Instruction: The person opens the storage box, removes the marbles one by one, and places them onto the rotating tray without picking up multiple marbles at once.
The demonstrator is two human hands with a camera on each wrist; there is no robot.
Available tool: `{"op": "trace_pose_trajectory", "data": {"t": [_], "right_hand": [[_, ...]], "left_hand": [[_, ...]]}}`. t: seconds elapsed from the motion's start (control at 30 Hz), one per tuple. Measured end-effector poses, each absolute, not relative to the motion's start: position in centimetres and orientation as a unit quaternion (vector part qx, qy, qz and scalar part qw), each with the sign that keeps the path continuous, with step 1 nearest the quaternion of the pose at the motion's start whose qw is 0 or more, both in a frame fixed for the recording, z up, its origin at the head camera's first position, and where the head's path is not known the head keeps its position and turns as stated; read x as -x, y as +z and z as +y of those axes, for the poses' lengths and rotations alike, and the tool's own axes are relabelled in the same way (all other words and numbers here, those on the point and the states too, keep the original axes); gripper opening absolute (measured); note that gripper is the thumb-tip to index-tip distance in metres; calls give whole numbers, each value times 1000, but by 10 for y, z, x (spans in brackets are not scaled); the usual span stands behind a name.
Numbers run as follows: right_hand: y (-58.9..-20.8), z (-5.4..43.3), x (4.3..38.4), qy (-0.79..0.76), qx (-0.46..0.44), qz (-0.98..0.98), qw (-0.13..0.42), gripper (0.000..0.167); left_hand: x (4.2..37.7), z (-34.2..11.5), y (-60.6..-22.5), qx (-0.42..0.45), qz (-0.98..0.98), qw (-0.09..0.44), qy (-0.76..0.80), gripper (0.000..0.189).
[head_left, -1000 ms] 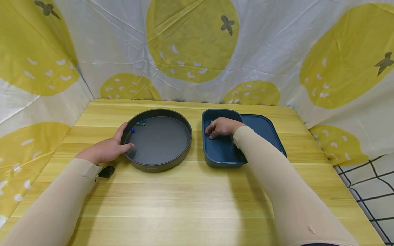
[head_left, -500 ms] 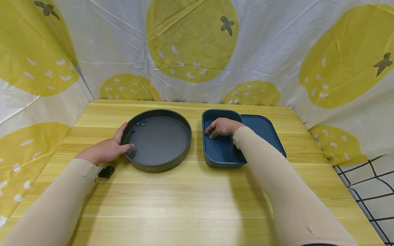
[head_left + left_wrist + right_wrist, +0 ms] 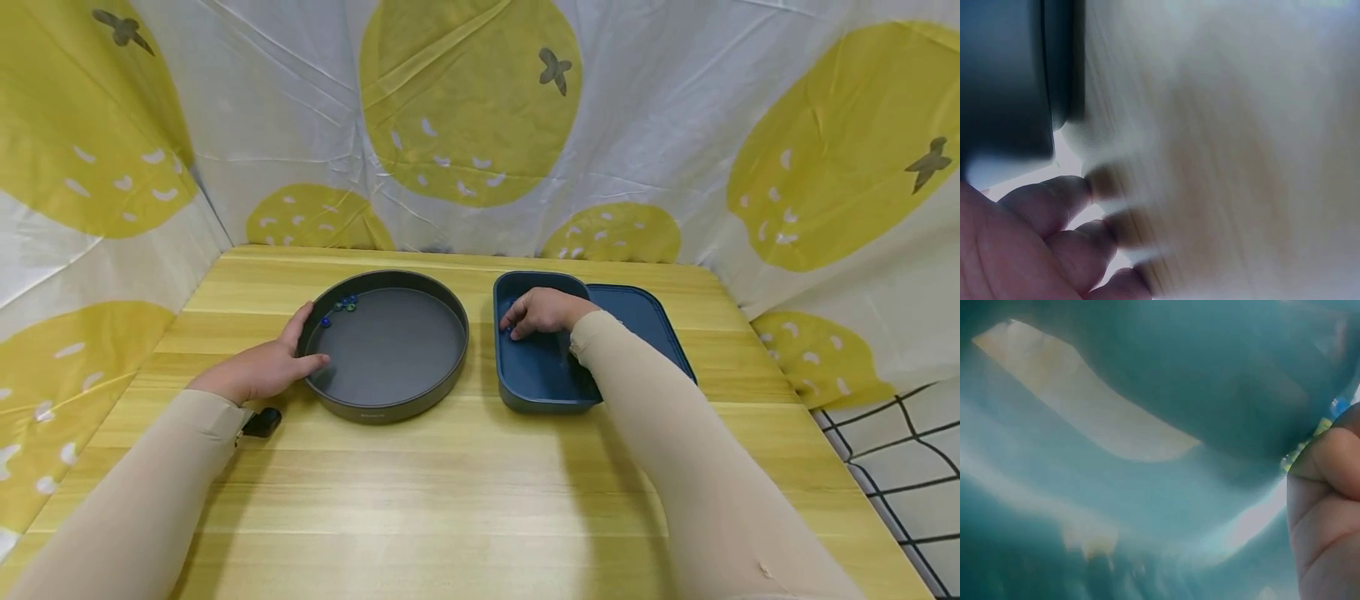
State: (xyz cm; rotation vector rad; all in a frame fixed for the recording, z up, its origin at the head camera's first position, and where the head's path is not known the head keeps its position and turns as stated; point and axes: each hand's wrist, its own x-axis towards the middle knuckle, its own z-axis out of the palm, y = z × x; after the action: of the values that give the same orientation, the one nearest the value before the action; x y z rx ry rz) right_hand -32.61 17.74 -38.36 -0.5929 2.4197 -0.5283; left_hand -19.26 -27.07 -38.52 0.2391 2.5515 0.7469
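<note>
In the head view, my left hand (image 3: 262,367) holds the left side of a dark grey round cake pan (image 3: 386,410), its thumb over the rim and its other fingers outside. The left wrist view has several of its fingers (image 3: 1082,250) down by the tabletop beside the pan wall. Several blue and green marbles (image 3: 346,304) lie inside the pan against its far-left wall. My right hand (image 3: 551,311) reaches into a deep blue rectangular container (image 3: 543,400), thumb and forefinger pinching at a blue marble (image 3: 508,333). More blue and yellow-green marbles (image 3: 1337,407) show past its curled fingers in the right wrist view.
A flat blue lid or tray (image 3: 637,312) lies right of the container, partly under my right forearm. The light wooden table (image 3: 450,492) ends at a white and yellow patterned curtain (image 3: 465,225). A black wire grid (image 3: 907,467) stands off the right edge.
Both hands stay almost in place, on the pan and in the container. The head view has tilted up slightly, so the scene sits a little lower. The marbles in the pan have not moved.
</note>
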Motion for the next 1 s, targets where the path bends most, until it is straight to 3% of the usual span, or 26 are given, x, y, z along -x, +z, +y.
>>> {"op": "trace_pose_trajectory", "data": {"t": [0.57, 1.0], "right_hand": [[-340, 179, 319, -248, 243, 903, 253, 32], [-323, 127, 299, -268, 282, 885, 257, 30]], "left_hand": [[193, -270, -387, -83, 929, 232, 276, 107], [193, -271, -388, -89, 932, 222, 272, 107]]}}
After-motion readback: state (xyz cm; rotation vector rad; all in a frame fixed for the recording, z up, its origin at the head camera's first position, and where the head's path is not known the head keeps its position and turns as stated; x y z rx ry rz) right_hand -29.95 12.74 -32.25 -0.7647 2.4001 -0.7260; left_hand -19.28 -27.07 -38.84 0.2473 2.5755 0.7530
